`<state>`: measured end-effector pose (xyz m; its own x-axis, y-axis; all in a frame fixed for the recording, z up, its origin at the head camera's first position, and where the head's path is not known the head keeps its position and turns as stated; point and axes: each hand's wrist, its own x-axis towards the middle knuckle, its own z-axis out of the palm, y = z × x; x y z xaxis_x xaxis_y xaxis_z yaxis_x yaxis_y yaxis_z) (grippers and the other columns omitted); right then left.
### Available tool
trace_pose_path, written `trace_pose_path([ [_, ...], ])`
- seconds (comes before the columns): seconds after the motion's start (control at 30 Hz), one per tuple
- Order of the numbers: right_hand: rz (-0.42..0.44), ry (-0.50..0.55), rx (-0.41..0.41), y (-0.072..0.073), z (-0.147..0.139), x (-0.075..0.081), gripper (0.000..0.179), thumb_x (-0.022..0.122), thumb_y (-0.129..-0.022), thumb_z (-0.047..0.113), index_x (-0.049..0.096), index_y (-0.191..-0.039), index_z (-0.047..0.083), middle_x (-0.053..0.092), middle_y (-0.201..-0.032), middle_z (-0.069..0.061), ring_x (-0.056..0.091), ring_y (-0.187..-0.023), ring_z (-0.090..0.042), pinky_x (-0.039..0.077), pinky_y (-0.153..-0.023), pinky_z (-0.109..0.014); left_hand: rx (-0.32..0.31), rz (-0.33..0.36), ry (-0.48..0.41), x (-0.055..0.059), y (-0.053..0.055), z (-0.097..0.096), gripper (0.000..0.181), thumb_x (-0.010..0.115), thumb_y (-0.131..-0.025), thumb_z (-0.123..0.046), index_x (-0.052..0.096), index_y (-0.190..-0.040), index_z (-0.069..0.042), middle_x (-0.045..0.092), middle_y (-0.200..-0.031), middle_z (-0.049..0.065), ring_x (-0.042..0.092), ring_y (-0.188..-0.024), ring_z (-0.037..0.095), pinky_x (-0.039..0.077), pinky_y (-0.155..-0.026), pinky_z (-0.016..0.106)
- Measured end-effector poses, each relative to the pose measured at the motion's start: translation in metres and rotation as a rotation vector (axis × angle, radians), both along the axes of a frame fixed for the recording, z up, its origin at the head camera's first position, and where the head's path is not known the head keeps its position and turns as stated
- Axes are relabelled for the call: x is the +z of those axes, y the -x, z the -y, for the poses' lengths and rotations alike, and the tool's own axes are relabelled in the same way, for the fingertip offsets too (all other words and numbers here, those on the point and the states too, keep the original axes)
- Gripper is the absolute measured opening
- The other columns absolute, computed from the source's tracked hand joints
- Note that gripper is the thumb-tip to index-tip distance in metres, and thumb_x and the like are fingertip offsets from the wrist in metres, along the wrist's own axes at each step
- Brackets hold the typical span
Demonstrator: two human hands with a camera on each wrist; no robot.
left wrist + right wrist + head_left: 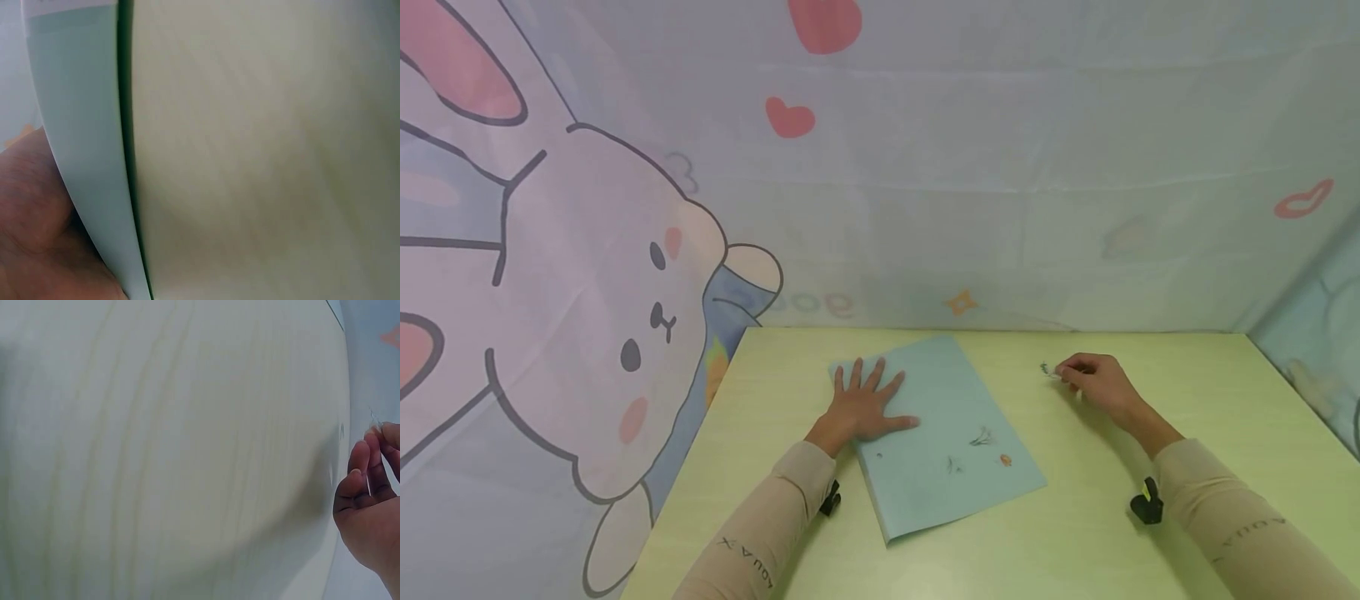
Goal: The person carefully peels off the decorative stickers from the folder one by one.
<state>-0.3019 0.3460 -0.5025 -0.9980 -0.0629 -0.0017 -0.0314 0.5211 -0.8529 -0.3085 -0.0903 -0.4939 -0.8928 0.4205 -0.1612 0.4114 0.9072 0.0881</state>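
Observation:
My left hand (863, 410) lies flat with fingers spread on the upper left of a light blue sheet (925, 492). Small plant-like prints (982, 436) and a tiny orange figure (1006, 460) show on its lower right part. In the left wrist view, the sheet's edge (87, 125) runs beside the heel of that hand. To the right of the sheet, my right hand (1099, 383) pinches a small clear piece with a dark plant-like print (1045, 367) between thumb and fingertips. The right wrist view shows this thin piece (373, 416) sticking out past the fingertips.
The pale yellow-green table (1000, 567) carries the sheet. Behind it hangs a cloth backdrop (940, 183) with hearts and a large cartoon rabbit. Black wrist-camera mounts (1146, 504) hang under both sleeves.

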Motion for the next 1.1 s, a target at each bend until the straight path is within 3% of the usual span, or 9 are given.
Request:
trace_pose_path([
  [0.2,-0.012,-0.035,-0.049,0.0,-0.012,-0.005,0.041,0.064,-0.109,0.033,0.071,-0.125,-0.004,0.071,-0.106,-0.019,0.065,-0.09,-0.022,0.052,-0.07,-0.031,0.002,0.001,-0.001,0.0,0.0,0.0,0.096,0.046,-0.095,-0.084,0.023,-0.171,-0.03,0.008,-0.178,0.011,0.002,-0.161,0.05,0.002,-0.123,0.073],
  [0.5,0.012,-0.052,-0.107,0.0,-0.018,-0.012,0.039,0.064,-0.109,0.029,0.071,-0.126,-0.005,0.073,-0.108,-0.012,0.061,-0.089,-0.019,0.05,-0.072,-0.028,0.001,-0.004,-0.001,-0.002,0.001,0.0,0.096,0.046,-0.095,-0.085,0.022,-0.171,-0.032,0.007,-0.178,0.01,0.0,-0.161,0.049,0.001,-0.123,0.073],
  [0.8,0.016,-0.054,-0.111,-0.002,-0.019,-0.018,0.037,0.065,-0.108,0.028,0.071,-0.123,-0.005,0.071,-0.102,-0.009,0.06,-0.085,-0.016,0.05,-0.07,-0.027,-0.003,0.01,-0.001,-0.001,0.0,0.0,0.096,0.047,-0.095,-0.084,0.023,-0.171,-0.031,0.008,-0.178,0.011,0.001,-0.161,0.049,0.001,-0.123,0.073],
  [1.1,0.02,-0.046,-0.098,-0.001,-0.019,-0.017,0.04,0.066,-0.108,0.031,0.071,-0.125,-0.005,0.071,-0.107,-0.013,0.061,-0.088,-0.018,0.051,-0.073,-0.028,0.007,0.013,0.015,-0.001,0.001,0.0,0.096,0.045,-0.095,-0.085,0.02,-0.172,-0.033,0.005,-0.179,0.009,-0.001,-0.161,0.047,0.0,-0.123,0.072],
])
